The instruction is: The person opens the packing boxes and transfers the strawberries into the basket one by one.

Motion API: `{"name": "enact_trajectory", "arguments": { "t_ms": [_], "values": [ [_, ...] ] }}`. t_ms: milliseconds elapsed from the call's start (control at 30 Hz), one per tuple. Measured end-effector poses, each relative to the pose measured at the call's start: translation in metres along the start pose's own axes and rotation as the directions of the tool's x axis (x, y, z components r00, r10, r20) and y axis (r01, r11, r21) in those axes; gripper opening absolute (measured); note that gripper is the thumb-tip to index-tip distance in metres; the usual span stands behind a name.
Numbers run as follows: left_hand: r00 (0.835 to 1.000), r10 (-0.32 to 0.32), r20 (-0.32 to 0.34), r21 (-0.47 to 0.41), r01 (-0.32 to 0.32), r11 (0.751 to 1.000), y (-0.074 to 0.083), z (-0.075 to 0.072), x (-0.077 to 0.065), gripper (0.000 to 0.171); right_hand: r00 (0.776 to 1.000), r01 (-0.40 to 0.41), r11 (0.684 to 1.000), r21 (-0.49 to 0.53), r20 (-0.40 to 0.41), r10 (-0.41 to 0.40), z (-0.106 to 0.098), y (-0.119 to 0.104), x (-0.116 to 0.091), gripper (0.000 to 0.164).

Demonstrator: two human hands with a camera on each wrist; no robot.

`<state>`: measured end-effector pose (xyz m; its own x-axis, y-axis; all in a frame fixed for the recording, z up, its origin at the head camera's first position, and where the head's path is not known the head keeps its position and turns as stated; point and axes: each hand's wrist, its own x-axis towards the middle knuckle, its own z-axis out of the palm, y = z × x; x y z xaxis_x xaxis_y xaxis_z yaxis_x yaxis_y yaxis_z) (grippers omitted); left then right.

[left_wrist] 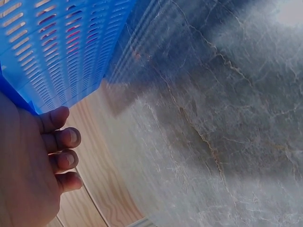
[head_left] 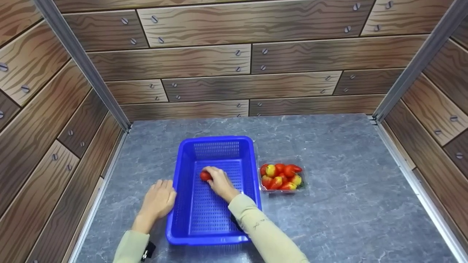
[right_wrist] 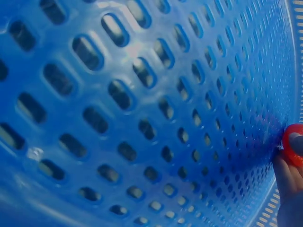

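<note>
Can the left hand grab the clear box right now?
Probably not straight across: the left hand is at the basket's left side, and the box is past its right side. The basket and the right hand are in between.

"What takes up most of the right wrist view?"
"A blue basket (right_wrist: 137,113), its surface pierced by rows of oblong slots."
"And the right hand (right_wrist: 288,178)?"
"At the right edge, partly cut off, its thumb and fingers pinching a rounded red object (right_wrist: 289,136)."
"Touching the basket?"
"I can't tell; they're very close."
</note>
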<state>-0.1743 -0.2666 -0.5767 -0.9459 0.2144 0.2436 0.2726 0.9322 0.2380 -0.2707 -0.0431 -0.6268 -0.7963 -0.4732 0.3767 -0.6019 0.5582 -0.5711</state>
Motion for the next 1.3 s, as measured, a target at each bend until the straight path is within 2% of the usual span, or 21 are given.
{"name": "enact_trajectory", "arguments": {
  "t_ms": [367,567,733,867,1167,1300],
  "values": [
    [1.000,0.011,0.004,0.021,-0.011,1.000,-0.001,-0.001,0.001,0.018,0.999,-0.052,0.998,-0.035,0.010,0.052,-0.005,-0.007,-0.003,0.037],
    [1.000,0.014,-0.010,0.017,-0.014,1.000,-0.002,0.000,0.002,0.018,0.992,-0.091,0.995,-0.047,0.081,0.095,-0.010,-0.007,0.003,0.046],
    [1.000,0.011,0.002,0.006,-0.011,1.000,-0.002,0.001,0.001,0.020,0.970,-0.120,0.992,-0.024,0.210,0.123,-0.014,-0.010,0.005,0.057],
    [1.000,0.004,0.007,0.002,-0.004,1.000,-0.002,0.000,0.000,0.019,0.952,-0.129,0.992,0.001,0.282,0.123,-0.018,-0.014,0.006,0.065],
    [1.000,0.010,-0.004,0.008,-0.010,1.000,-0.001,-0.002,0.001,0.019,0.917,-0.192,0.981,0.008,0.358,0.176,-0.038,-0.021,0.013,0.068],
    [1.000,0.014,-0.011,0.003,-0.014,1.000,0.000,0.000,0.000,0.018,0.913,-0.187,0.982,0.013,0.371,0.169,-0.053,-0.024,0.018,0.063]
  ]
}}
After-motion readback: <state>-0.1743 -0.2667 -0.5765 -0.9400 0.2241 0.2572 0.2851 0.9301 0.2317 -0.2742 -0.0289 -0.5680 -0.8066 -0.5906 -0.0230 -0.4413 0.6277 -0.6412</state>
